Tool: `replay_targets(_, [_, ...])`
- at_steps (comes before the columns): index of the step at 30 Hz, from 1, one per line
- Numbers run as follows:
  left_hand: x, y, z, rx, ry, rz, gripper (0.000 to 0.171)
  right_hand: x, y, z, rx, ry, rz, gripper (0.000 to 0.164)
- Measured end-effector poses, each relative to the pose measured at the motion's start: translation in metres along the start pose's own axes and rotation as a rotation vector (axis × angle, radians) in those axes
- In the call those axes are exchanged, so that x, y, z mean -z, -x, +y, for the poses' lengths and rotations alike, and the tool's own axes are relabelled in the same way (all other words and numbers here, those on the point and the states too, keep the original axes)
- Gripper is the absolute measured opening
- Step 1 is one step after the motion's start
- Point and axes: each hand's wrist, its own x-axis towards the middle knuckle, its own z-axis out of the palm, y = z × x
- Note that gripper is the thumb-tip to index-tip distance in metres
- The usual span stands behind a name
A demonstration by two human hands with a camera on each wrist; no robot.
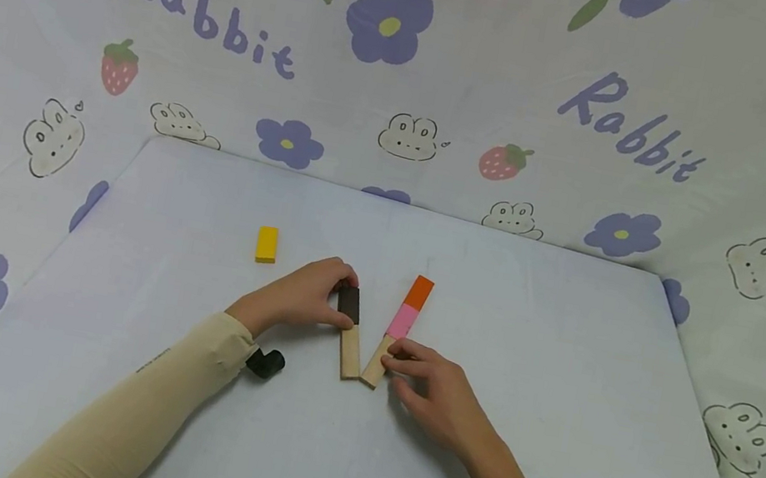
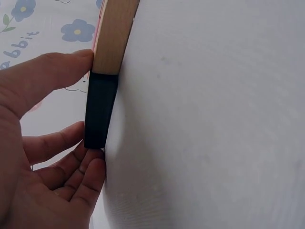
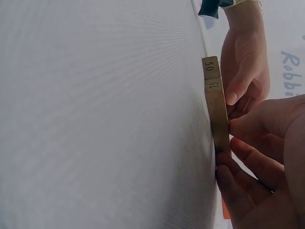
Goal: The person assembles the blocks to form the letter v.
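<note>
Two rows of blocks form a V on the white table. The left row has a dark block [image 1: 348, 304] end to end with a plain wooden block [image 1: 349, 353]. My left hand [image 1: 301, 293] holds the dark block, thumb at its near end and fingers at its far end. In the right row, a wooden block [image 1: 374, 363] meets a pink block [image 1: 403, 321], then an orange block [image 1: 420, 292]. My right hand [image 1: 437, 392] touches the right side of that wooden block with its fingertips. The wooden ends, marked with numbers, meet at the V's point.
A yellow block [image 1: 266, 244] lies apart, beyond my left hand on the white table [image 1: 559, 370]. Behind the table hangs a cloth [image 1: 475, 51] printed with flowers, rabbits and strawberries. Black wrist devices [image 1: 267, 363] sit by both sleeves.
</note>
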Motion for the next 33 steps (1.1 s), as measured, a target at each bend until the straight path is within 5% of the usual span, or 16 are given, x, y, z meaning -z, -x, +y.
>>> replay_targets(33, [0.0016,0.0013,0.0045,-0.011,-0.035,-0.014,0.060,0.0006,0.0010,-0.0009,-0.005,-0.004,-0.004,0.035])
